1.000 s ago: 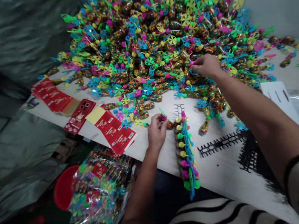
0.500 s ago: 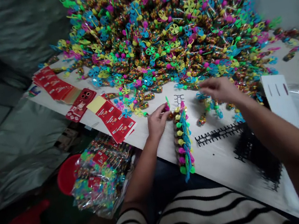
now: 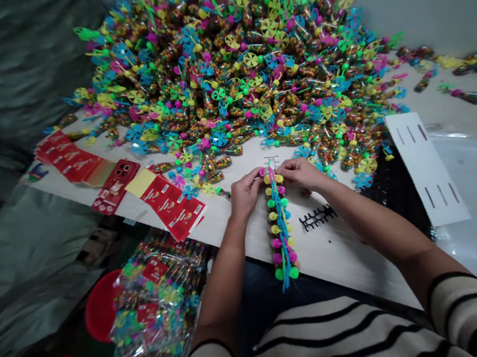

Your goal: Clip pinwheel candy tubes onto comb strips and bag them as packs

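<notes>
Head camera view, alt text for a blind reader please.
Bare left hand and right hand flank the far end of a row of colourful capped plastic bottles on a white table, before a multicoloured heap of similar bottles.

A white tabletop (image 3: 313, 254) carries a large heap of candy-filled plastic bottles (image 3: 226, 77) topped with coloured pinwheels, spread across its far side. Along its left edge lie a fan of red printed cards (image 3: 65, 158), a red-cased smartphone (image 3: 114, 187) and a second set of cards (image 3: 170, 208). Near the front edge lies a double row of capped bottles (image 3: 274, 230); right of it, a black toothed plastic strip (image 3: 316, 218).
</notes>
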### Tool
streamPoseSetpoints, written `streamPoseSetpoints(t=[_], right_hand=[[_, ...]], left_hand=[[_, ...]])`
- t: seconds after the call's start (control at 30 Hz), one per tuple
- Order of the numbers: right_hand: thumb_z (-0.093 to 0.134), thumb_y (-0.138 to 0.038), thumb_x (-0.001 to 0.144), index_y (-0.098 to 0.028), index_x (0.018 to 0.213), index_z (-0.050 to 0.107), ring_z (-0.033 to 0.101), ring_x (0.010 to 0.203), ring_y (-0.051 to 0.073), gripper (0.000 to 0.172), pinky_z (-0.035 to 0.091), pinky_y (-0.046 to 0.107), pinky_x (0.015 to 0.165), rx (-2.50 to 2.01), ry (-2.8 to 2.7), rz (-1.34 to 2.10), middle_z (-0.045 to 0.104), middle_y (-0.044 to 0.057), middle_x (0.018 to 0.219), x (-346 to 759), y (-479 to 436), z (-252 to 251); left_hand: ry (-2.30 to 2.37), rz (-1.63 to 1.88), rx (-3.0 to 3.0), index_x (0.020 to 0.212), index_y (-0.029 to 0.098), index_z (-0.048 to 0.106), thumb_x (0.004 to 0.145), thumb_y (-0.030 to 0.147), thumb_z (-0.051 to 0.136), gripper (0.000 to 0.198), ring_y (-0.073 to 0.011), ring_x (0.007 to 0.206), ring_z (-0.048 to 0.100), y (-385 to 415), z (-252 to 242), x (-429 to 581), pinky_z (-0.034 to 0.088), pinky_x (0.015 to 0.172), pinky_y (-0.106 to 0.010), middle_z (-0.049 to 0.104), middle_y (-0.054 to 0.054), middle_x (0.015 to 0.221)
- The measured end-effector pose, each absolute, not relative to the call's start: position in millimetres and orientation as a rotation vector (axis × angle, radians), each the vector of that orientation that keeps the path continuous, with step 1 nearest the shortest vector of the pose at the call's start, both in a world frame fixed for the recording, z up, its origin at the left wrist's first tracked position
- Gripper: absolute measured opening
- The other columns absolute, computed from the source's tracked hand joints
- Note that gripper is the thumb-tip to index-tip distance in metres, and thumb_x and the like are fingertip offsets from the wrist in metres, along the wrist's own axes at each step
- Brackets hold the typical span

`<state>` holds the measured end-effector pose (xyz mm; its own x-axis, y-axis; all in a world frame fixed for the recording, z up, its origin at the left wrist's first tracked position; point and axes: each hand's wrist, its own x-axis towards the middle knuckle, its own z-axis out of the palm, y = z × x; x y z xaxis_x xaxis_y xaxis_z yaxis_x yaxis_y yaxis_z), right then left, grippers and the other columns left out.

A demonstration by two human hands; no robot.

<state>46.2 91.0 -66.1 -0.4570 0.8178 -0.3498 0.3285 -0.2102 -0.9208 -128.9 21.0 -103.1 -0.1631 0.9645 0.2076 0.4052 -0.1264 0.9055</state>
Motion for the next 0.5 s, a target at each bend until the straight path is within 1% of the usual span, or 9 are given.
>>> streamPoseSetpoints(t=[0.07,0.17,0.27,0.37,0.43,0.47,0.5], right_hand=[[0.066,-0.053,0.061,-0.015,0.064,0.064,0.04,0.053,0.01,0.038,0.031,0.025,0.052,-1.333,-1.772,1.668,0.054,-0.001,0.056,48,94,-66],[0.062,-0.055,0.066,-0.016,0.063,0.061,0.04,0.054,0.01,0.039,0.032,0.025,0.053,-1.314,-1.843,1.646,0.053,-0.001,0.058,47,96,-68],[0.059,-0.061,0.068,-0.016,0.063,0.059,0.04,0.055,0.01,0.046,0.033,0.025,0.053,-1.302,-1.886,1.626,0.052,-0.001,0.06,43,92,-69],[0.052,-0.067,0.073,-0.014,0.068,0.062,0.039,0.054,0.01,0.054,0.032,0.024,0.051,-1.294,-1.996,1.596,0.053,-0.001,0.06,39,91,-63],[0.054,-0.065,0.073,-0.013,0.065,0.063,0.04,0.052,0.01,0.053,0.032,0.024,0.051,-1.262,-2.134,1.582,0.053,0.0,0.057,41,100,-54],[0.057,-0.062,0.074,-0.013,0.063,0.064,0.042,0.052,0.01,0.05,0.033,0.024,0.051,-1.247,-2.193,1.579,0.053,0.0,0.056,45,110,-48],[0.058,-0.057,0.075,-0.013,0.064,0.065,0.045,0.054,0.011,0.046,0.035,0.025,0.052,-1.236,-2.276,1.491,0.055,0.001,0.056,50,123,-42]], left_hand=[[1.556,1.266,1.539,0.111,0.02,0.071,0.086,0.021,0.056,0.03,-0.0189,0.098,0.07,25,-101,-133,0.054,0.091,-0.03,0.074,-0.003,0.108],[1.519,1.198,1.586,0.111,0.02,0.072,0.084,0.024,0.058,0.03,-0.0195,0.098,0.07,30,-98,-138,0.054,0.093,-0.031,0.074,-0.004,0.108],[1.468,1.157,1.619,0.112,0.021,0.071,0.084,0.025,0.058,0.031,-0.0202,0.099,0.069,30,-96,-141,0.053,0.094,-0.033,0.073,-0.005,0.109],[1.488,1.214,1.551,0.113,0.019,0.07,0.086,0.028,0.056,0.032,-0.0207,0.103,0.068,28,-95,-140,0.053,0.096,-0.034,0.071,-0.006,0.114],[1.53,1.268,1.499,0.111,0.017,0.071,0.086,0.029,0.056,0.031,-0.0205,0.103,0.068,25,-94,-138,0.052,0.096,-0.034,0.072,-0.007,0.113],[1.544,1.283,1.486,0.109,0.017,0.072,0.086,0.029,0.057,0.03,-0.0201,0.102,0.068,24,-94,-136,0.052,0.096,-0.033,0.072,-0.007,0.111],[1.547,1.289,1.48,0.106,0.018,0.073,0.085,0.029,0.057,0.028,-0.0196,0.101,0.068,23,-94,-135,0.053,0.095,-0.032,0.073,-0.006,0.109]])
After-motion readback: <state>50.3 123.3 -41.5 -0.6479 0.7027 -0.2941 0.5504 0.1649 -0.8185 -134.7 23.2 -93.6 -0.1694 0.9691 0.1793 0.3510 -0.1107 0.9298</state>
